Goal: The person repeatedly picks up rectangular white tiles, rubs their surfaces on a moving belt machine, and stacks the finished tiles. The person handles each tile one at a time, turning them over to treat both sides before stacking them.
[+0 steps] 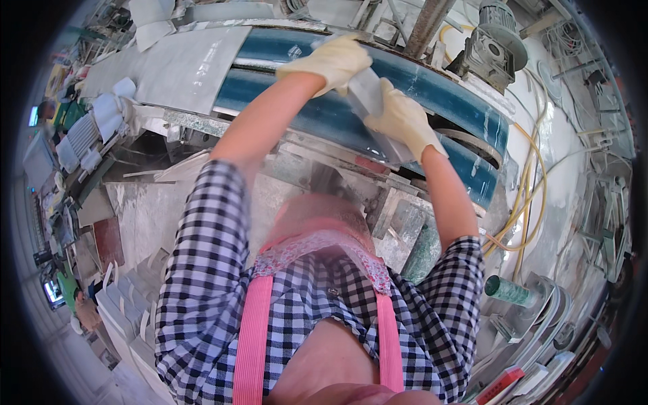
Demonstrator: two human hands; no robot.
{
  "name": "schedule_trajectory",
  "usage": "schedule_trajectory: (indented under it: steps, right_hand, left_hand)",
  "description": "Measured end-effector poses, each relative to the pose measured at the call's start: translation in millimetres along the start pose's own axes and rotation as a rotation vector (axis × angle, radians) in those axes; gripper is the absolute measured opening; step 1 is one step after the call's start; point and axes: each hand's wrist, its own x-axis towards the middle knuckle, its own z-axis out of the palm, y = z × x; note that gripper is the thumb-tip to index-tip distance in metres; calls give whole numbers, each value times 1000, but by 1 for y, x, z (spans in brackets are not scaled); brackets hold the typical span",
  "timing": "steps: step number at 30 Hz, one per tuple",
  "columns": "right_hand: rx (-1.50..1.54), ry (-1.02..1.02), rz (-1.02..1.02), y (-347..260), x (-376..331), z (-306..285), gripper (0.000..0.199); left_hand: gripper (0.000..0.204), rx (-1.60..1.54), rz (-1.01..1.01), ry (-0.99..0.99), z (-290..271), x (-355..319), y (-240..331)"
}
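Note:
A long, flat grey slab strip (368, 94) lies slantwise over the blue conveyor belts (432, 79). My left hand (332, 64), in a pale cream glove, is closed at its far left edge. Some of those fingers are hidden behind the glove. On the strip's right side, my right hand (403, 120) grips with the thumb up along the edge, in a matching glove. The strip's near end sticks out below the right hand, over the front edge of the belts.
A broad grey sheet (172, 67) adjoins the belts on the left. An electric motor (496, 47) stands at the far right, and yellow hoses (533, 182) hang on the right. A green cylinder (509, 290) is at lower right. Stacked slabs (125, 304) and a person (84, 307) are at left.

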Motion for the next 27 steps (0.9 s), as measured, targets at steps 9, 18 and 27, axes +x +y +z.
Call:
schedule_trajectory:
  steps: [9, 18, 27]
  right_hand:
    - [-176, -228, -309, 3, -12, -6, 91]
    - [653, 398, 73, 81, -105, 17, 115]
    - [1436, 464, 43, 75, -82, 97, 123]
  left_hand:
    - [73, -333, -194, 131, 38, -91, 34]
    - [109, -993, -401, 263, 101, -165, -32]
    - [112, -1862, -455, 361, 113, -136, 13]
